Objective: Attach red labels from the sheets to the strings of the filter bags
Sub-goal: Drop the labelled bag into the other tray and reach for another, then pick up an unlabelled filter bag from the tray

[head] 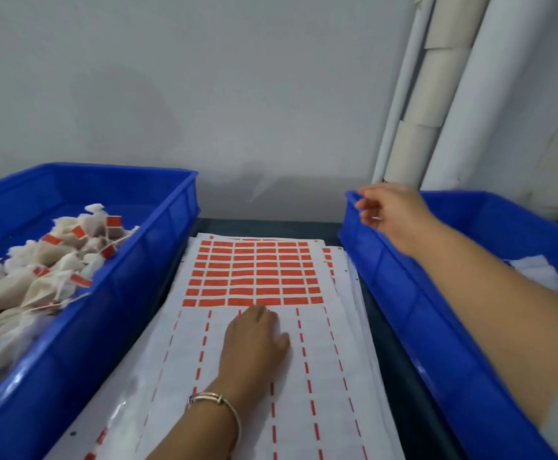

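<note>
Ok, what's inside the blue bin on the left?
The left blue bin holds a heap of white filter bags, many already carrying red labels on their strings. The heap covers most of the bin floor, so anything beneath it is hidden.

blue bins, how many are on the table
2. One blue bin sits left of the label sheets and holds labelled filter bags. The other blue bin sits to the right, under the right hand. More may lie outside the view.

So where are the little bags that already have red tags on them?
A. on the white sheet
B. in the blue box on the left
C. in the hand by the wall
B: the tagged filter bags lie heaped in the left blue bin.
</note>
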Demonstrator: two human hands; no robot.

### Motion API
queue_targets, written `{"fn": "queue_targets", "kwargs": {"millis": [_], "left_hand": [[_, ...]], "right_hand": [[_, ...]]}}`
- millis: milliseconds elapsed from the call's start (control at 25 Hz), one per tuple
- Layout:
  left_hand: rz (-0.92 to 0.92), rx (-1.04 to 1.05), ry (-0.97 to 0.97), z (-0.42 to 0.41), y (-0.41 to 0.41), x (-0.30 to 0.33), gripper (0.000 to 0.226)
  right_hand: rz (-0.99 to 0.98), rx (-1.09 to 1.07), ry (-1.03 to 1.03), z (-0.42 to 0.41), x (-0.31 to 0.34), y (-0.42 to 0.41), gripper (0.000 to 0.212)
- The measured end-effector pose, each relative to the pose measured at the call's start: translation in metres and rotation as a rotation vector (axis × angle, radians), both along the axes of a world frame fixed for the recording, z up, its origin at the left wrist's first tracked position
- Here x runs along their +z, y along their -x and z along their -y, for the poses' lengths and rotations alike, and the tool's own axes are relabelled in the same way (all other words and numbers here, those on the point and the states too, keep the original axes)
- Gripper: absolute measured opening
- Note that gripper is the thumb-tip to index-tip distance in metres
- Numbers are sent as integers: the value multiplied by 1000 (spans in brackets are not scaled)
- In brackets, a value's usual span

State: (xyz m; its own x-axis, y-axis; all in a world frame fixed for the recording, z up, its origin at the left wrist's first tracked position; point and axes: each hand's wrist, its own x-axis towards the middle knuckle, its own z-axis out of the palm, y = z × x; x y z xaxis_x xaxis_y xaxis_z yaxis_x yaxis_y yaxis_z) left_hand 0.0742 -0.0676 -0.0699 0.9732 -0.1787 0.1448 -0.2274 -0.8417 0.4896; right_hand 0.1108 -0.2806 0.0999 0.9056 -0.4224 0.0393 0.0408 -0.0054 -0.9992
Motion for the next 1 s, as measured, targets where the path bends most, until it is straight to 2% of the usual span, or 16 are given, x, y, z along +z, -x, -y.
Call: {"fn": "queue_targets", "kwargs": {"millis": [80,200,280,400,480,520,600,680,880,1000], "left_hand": [[94,-13,-81,4,1,-11,32],[95,-9,-135,4,-1,-19,43],[90,6,-154,3,-4,-21,48],[84,21,-156,4,-6,-22,48],[77,26,-163,3,-6,-21,47],[71,29,-165,3,-7,-22,48],[65,37,-164,4,-8,-21,48],[62,41,-162,5,-8,-21,48],[63,36,-149,4,-8,-21,49],[72,26,-116,4,-6,-19,47]], "right_hand": [[-90,-144,176,46,-6,-5,13],[-233,-267,316,95,-34,-17,20],[-338,-248,352,111,-57,-31,23],[-424,-115,299,116,-80,-51,37],[-431,-75,334,115,-90,-62,45],[-427,-87,384,115,-93,-66,41],[-411,-126,463,116,-99,-70,18],[-393,-134,467,120,-101,-69,8],[-333,-158,421,130,-85,-43,8],[-207,-294,417,129,-61,-25,8]]}}
